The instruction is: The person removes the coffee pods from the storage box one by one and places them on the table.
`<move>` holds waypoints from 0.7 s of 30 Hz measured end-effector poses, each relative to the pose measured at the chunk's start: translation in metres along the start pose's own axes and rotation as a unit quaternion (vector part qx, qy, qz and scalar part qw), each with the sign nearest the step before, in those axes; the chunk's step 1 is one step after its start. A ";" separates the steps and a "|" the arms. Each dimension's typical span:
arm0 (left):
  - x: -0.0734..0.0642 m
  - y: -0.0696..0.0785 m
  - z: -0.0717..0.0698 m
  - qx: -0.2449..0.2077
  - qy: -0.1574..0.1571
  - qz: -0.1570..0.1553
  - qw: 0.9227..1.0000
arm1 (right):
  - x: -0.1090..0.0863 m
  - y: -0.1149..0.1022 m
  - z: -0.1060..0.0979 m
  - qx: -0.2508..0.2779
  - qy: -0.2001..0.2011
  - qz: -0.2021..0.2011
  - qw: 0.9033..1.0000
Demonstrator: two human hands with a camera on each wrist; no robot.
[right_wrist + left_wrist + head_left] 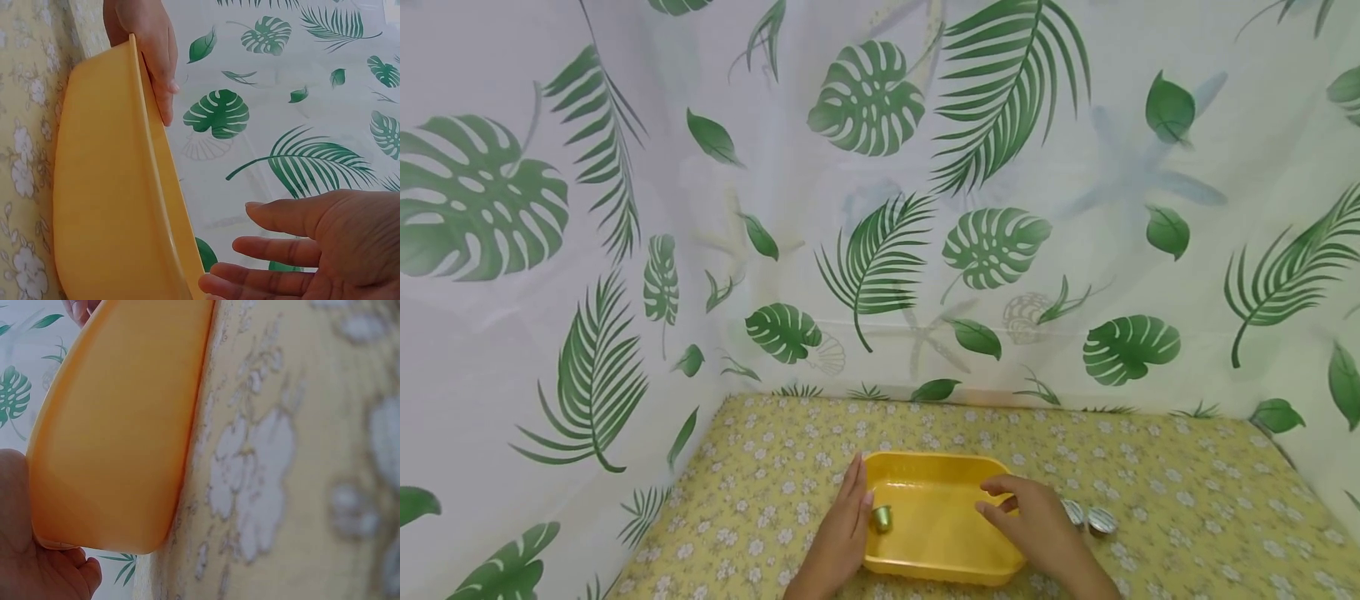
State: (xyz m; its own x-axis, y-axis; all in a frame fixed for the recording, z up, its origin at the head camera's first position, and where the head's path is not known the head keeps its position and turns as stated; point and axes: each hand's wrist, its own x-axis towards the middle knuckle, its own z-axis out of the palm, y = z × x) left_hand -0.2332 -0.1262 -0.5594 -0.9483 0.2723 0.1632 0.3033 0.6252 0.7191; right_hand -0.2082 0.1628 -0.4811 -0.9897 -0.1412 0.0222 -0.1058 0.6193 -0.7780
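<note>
A yellow plastic basin [940, 575] sits on the floral cloth. My left hand [841, 527] grips its left rim, the thumb over the edge and the fingers along the outside; in the left wrist view curled fingers [78, 572] show at the basin's corner. One green coffee capsule [882, 519] lies tilted inside, close to the left wall. Over the right rim hovers my right hand [1033, 525], its fingers spread with nothing between them. In the right wrist view that hand [312, 250] appears beside the basin's wall [106, 175], fingers extended.
Two coffee capsules with silver foil lids, one nearer [1072, 512] to the right hand and one farther right [1102, 522], stand on the table. Yellow flowered cloth [737, 508] covers the tabletop. A leaf-printed white curtain [895, 275] rises behind and at the sides.
</note>
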 end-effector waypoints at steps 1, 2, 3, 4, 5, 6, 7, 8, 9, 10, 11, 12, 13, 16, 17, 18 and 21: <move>0.000 0.000 0.000 0.000 0.000 0.002 1.000 | 0.000 -0.001 0.002 0.000 -0.003 -0.001 1.000; 0.000 0.000 0.000 0.001 0.002 0.005 1.000 | 0.001 -0.002 0.003 0.000 -0.007 -0.002 1.000; 0.000 0.000 0.000 0.000 0.002 0.006 1.000 | 0.001 -0.004 0.005 -0.002 -0.010 -0.003 1.000; 0.000 0.000 0.000 -0.001 0.002 0.007 1.000 | 0.001 -0.005 0.007 -0.004 -0.014 -0.003 1.000; -0.001 0.000 0.000 -0.001 0.002 0.007 1.000 | 0.001 -0.006 0.009 -0.007 -0.017 -0.002 1.000; -0.001 0.000 0.000 -0.001 0.002 0.007 1.000 | 0.001 -0.006 0.011 -0.009 -0.022 -0.002 1.000; -0.001 0.000 0.000 0.001 0.002 0.008 1.000 | 0.002 -0.006 0.013 -0.008 -0.028 -0.006 1.000; -0.002 0.000 -0.001 0.001 0.002 0.007 1.000 | 0.003 -0.007 0.015 -0.008 -0.034 -0.010 0.999; -0.002 0.001 -0.001 0.001 0.002 0.006 1.000 | 0.004 -0.007 0.017 -0.008 -0.039 -0.012 0.999; -0.002 0.001 -0.001 0.002 0.002 0.005 1.000 | 0.004 -0.007 0.019 -0.009 -0.046 -0.015 0.999; -0.002 0.001 -0.001 0.002 0.001 0.005 1.000 | 0.005 -0.007 0.021 -0.011 -0.050 -0.017 0.999; -0.003 0.001 0.000 0.000 -0.001 0.004 1.000 | 0.005 -0.007 0.022 -0.011 -0.056 -0.017 0.998; -0.003 0.001 0.000 0.000 -0.001 0.003 1.000 | 0.005 -0.008 0.024 -0.010 -0.060 -0.017 0.998; -0.002 0.001 0.001 -0.002 -0.004 0.000 1.000 | 0.006 -0.010 0.028 -0.020 -0.069 -0.015 0.997; -0.002 0.000 0.001 -0.003 -0.004 0.001 1.000 | 0.006 -0.011 0.029 -0.021 -0.071 -0.016 0.997; -0.001 0.000 0.001 -0.003 -0.003 0.001 1.000 | 0.006 -0.011 0.031 -0.022 -0.073 -0.019 0.997; 0.000 0.000 0.000 0.001 0.001 0.003 1.000 | 0.009 -0.014 0.035 -0.023 -0.077 -0.040 0.996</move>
State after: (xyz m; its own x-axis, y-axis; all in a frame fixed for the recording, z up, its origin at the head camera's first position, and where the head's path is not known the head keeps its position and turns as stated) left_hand -0.2331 -0.1260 -0.5597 -0.9464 0.2750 0.1692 0.3098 0.6254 0.7162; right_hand -0.2118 0.1263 -0.4919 -0.9516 -0.3068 -0.0163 -0.1922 0.6358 -0.7475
